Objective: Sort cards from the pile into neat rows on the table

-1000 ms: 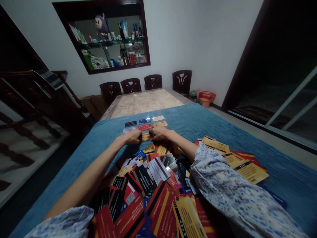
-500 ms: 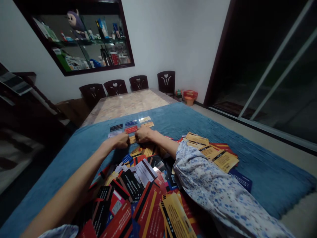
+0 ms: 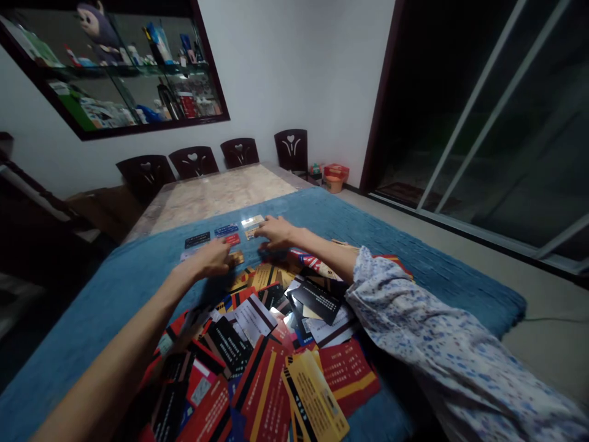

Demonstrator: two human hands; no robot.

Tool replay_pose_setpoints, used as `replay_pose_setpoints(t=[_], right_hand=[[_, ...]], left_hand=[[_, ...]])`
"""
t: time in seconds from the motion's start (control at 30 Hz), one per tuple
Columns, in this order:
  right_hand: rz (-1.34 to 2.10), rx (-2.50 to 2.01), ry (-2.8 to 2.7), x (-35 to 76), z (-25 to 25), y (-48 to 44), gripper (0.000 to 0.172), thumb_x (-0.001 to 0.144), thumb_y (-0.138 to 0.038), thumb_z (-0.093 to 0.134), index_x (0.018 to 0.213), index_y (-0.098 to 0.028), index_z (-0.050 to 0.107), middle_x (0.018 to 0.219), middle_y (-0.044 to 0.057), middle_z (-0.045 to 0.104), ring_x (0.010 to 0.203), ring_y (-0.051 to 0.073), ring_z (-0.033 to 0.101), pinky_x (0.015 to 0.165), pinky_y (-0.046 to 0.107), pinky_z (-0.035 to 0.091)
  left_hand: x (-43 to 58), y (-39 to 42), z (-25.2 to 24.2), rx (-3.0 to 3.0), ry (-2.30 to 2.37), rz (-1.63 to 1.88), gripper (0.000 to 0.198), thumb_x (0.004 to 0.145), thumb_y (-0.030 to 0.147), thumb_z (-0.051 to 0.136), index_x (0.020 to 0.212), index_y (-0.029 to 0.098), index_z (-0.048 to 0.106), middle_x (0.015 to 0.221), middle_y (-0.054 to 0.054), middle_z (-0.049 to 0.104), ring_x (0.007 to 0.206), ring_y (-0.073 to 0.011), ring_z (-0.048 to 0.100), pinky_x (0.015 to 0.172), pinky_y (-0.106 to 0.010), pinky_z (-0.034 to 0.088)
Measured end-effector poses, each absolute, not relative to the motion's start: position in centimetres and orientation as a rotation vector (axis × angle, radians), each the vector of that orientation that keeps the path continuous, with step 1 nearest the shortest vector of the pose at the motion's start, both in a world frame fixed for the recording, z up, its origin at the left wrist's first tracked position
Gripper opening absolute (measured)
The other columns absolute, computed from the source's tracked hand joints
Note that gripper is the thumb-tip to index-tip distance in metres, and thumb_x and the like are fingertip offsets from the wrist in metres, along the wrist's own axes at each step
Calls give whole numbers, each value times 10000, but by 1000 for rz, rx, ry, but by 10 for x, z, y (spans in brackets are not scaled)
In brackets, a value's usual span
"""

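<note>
My left hand (image 3: 209,259) hovers low over the blue cloth, fingers apart, beside a small gold card (image 3: 237,258). Its index fingertip reaches the edge of a red card (image 3: 232,239). Further right, my right hand (image 3: 277,233) has its fingers stretched out, the tips close to another gold card (image 3: 251,234); I cannot tell whether they touch it. A black card (image 3: 197,239), a blue card (image 3: 226,230) and a cream card (image 3: 253,220) form the far row. A pale card (image 3: 189,252) is partly behind my left hand.
A large loose heap of cards (image 3: 257,316) spreads between my forearms, red, black, gold and white. The blue cloth (image 3: 138,276) covers the near part of the table (image 3: 221,189). Several dark chairs (image 3: 291,150) stand at the far end, and a glass sliding door (image 3: 483,135) is on the right.
Both hands have loosened from closed shapes around the near gold card. My right hand has moved away from it, fingers now extended. The camera view has turned slightly right.
</note>
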State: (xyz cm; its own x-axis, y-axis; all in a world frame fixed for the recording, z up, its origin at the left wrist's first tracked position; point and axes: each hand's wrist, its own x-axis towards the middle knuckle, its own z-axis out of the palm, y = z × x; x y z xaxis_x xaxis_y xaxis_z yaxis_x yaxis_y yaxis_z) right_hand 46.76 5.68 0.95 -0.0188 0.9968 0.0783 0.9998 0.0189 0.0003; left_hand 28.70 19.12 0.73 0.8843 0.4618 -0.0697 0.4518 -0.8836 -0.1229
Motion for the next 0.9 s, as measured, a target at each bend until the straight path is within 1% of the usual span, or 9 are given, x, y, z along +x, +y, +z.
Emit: replay_pose_setpoints(t=[0.1,0.23,0.37,0.47,0.57,0.63,0.7,0.77,0.9], right_hand=[[-128,-2200,-2167,485,17,31,392,906,-355,622,1275,-227,646,1294,131,628,1204,319,469,921,448,395],[-178,-2258,-2124,508,18,1,342,916,-331,614,1232,-216,673,1254,118,651,1169,297,468,881,398,373],[-183,-2332,-2046,526,16,-27,320,917,-335,614,1208,-226,688,1217,111,666,1150,286,469,849,369,358],[-187,-2360,-1998,536,14,-47,310,922,-333,598,1199,-232,696,1200,121,671,1124,282,478,837,364,352],[-185,-2378,-1953,545,10,-67,307,922,-329,589,1186,-222,705,1170,132,678,1115,283,482,829,361,352],[-191,-2389,-1916,552,4,-78,297,921,-317,583,1171,-223,714,1151,131,681,1115,286,482,829,364,353],[-195,-2391,-1875,560,-3,-89,292,910,-303,590,1160,-227,720,1138,126,681,1109,289,482,829,365,354],[-177,-2392,-1850,569,-11,-97,296,900,-306,599,1154,-222,725,1116,125,681,1091,290,484,815,361,358],[-184,-2358,-1821,580,-27,-109,285,905,-341,593,1121,-225,736,1072,118,685,1031,278,496,796,354,362]], left_hand=[[298,169,13,-2946,-579,102,391,722,299,664,1091,170,673,1164,-132,632,1103,-292,578,937,-366,466],[318,134,18,-2910,-372,81,288,791,212,605,1063,138,662,1183,-153,611,1097,-297,562,910,-384,470],[340,106,17,-2951,-180,-25,300,790,221,635,1076,138,664,1163,-151,605,1124,-307,539,939,-403,452],[356,87,14,-2972,-19,-43,321,835,282,607,1114,131,658,1148,-155,608,1092,-303,528,936,-424,445],[370,65,12,-2991,78,-36,313,863,270,569,1138,142,647,1194,-144,593,1106,-289,509,916,-407,433],[377,50,10,-3026,148,-50,286,899,296,527,1113,154,654,1177,-134,598,1104,-287,500,898,-408,426],[384,35,8,-3059,225,-48,255,898,279,522,1075,163,666,1157,-126,603,1092,-279,497,885,-401,421],[389,22,4,-3109,312,-53,245,879,287,557,1066,176,668,1156,-119,606,1089,-273,497,888,-398,419],[397,0,-5,-3176,466,-63,283,873,331,590,1124,221,662,1275,-107,582,1176,-294,466,940,-440,410]])
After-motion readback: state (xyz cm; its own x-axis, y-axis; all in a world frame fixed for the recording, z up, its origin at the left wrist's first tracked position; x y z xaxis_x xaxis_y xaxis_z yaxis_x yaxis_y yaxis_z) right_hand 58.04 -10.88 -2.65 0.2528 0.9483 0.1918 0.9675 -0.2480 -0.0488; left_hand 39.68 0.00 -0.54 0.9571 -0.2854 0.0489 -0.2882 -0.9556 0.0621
